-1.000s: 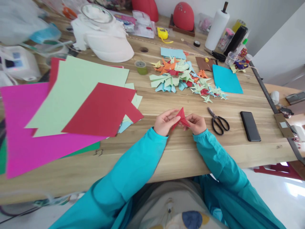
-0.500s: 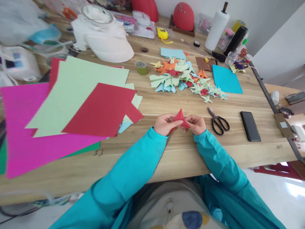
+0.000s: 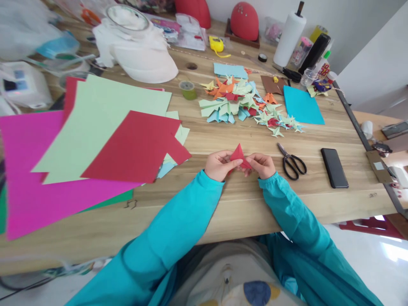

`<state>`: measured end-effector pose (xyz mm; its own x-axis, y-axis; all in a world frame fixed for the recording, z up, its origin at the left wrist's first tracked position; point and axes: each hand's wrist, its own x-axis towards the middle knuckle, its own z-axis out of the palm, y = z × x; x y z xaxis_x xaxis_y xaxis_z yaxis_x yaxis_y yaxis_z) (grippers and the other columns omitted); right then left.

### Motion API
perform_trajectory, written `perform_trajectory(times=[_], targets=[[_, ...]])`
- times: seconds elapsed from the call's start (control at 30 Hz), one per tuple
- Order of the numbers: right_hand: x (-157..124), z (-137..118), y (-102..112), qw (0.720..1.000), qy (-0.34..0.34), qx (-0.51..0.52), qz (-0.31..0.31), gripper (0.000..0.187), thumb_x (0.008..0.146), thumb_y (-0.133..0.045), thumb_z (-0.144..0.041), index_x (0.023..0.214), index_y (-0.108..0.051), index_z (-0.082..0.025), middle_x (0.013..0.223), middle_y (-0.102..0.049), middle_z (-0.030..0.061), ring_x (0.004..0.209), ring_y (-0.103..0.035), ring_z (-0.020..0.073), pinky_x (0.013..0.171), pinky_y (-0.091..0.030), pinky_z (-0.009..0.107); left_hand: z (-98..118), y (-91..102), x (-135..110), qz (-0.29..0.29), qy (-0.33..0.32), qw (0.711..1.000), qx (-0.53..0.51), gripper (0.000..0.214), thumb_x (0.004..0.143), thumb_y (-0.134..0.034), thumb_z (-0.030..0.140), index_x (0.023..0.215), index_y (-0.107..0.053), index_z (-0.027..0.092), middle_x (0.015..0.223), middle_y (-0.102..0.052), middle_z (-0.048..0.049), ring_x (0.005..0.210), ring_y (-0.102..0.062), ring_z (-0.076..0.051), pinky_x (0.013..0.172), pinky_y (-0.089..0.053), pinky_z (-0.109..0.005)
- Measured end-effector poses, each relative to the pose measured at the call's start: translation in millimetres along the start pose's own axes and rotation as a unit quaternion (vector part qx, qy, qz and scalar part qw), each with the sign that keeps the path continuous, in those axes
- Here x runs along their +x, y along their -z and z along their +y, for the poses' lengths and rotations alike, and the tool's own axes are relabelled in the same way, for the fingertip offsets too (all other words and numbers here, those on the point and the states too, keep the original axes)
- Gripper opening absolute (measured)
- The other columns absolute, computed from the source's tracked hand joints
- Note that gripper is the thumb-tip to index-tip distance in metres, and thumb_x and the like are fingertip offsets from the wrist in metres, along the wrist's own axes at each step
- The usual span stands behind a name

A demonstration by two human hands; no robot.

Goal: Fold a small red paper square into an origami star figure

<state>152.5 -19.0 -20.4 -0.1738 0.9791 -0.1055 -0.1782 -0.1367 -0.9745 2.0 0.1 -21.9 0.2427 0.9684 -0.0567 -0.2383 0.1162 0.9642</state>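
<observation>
Between my two hands is a small piece of red folded paper (image 3: 239,154), its pointed tip facing away from me. My left hand (image 3: 220,164) pinches its left side, the thumb lying across the front. On the right edge, my right hand (image 3: 262,165) grips a lower corner between thumb and fingers. Part of the paper is hidden behind the fingers. Black-handled scissors (image 3: 292,165) lie just right of my right hand. Farther back is a pile of folded paper figures (image 3: 237,100) in green, orange, blue and red.
Large sheets lie at left: a red sheet (image 3: 137,146), a light green sheet (image 3: 95,110) and a magenta sheet (image 3: 35,182). A phone (image 3: 334,167) rests at right. Behind stand a thread spool (image 3: 187,90), a blue sheet (image 3: 303,105), a white cap (image 3: 143,59) and a tape measure (image 3: 216,44).
The red paper has turned slightly in my fingers, and its tip now sits a little farther left. Both hands keep their grip; the view has shifted slightly.
</observation>
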Motion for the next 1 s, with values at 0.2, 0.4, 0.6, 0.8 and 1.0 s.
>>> perform_trajectory(times=[0.2, 0.4, 0.6, 0.8, 1.0], targets=[[-3.5, -9.1, -4.1, 1.000, -0.002, -0.016, 0.002, 0.035, 0.063, -0.069, -0.048, 0.066, -0.060, -0.014, 0.053, -0.064, 0.0005, 0.040, -0.057, 0.0108, 0.041, -0.048, 0.022, 3.7, -2.7, -4.1, 0.027, -0.006, 0.999, 0.030, 0.029, 0.053, -0.078, 0.033, 0.072, -0.068, 0.014, 0.055, -0.066, -0.0018, 0.047, -0.059, -0.014, 0.051, -0.050, -0.028], [-3.5, -7.8, -6.2, 0.998, 0.024, -0.050, 0.022, 0.034, 0.063, -0.069, -0.047, 0.063, -0.058, -0.014, 0.047, -0.060, -0.0016, 0.038, -0.056, 0.0095, 0.039, -0.047, 0.020, 5.3, -3.4, -5.3, 0.024, -0.009, 0.998, 0.051, 0.030, 0.053, -0.077, 0.034, 0.073, -0.068, 0.014, 0.061, -0.068, -0.0030, 0.054, -0.062, -0.017, 0.055, -0.052, -0.030], [-2.7, -5.8, -5.2, 0.997, 0.030, -0.054, 0.039, 0.036, 0.064, -0.068, -0.048, 0.064, -0.057, -0.014, 0.045, -0.058, -0.0023, 0.037, -0.055, 0.0096, 0.038, -0.047, 0.021, -0.2, -2.0, -0.4, 0.027, 0.015, 0.999, 0.005, 0.034, 0.052, -0.077, 0.036, 0.074, -0.069, 0.012, 0.059, -0.068, -0.0034, 0.048, -0.060, -0.015, 0.052, -0.052, -0.029], [-2.1, -1.4, -4.3, 0.996, 0.044, -0.062, 0.056, 0.035, 0.065, -0.066, -0.048, 0.064, -0.056, -0.015, 0.046, -0.057, -0.0023, 0.038, -0.055, 0.0093, 0.039, -0.047, 0.020, 4.2, -5.4, -5.1, 0.032, 0.004, 0.999, 0.000, 0.033, 0.051, -0.078, 0.029, 0.079, -0.069, 0.013, 0.065, -0.069, -0.0030, 0.052, -0.061, -0.014, 0.055, -0.053, -0.028], [-2.1, 0.9, -4.9, 0.993, 0.060, -0.080, 0.055, 0.035, 0.064, -0.068, -0.048, 0.068, -0.055, -0.015, 0.052, -0.059, -0.0016, 0.040, -0.054, 0.0085, 0.040, -0.047, 0.020, 5.1, -5.1, -5.8, 0.018, 0.001, 0.999, 0.032, 0.030, 0.052, -0.078, 0.026, 0.076, -0.068, 0.012, 0.060, -0.068, -0.0023, 0.052, -0.060, -0.013, 0.055, -0.052, -0.027]])
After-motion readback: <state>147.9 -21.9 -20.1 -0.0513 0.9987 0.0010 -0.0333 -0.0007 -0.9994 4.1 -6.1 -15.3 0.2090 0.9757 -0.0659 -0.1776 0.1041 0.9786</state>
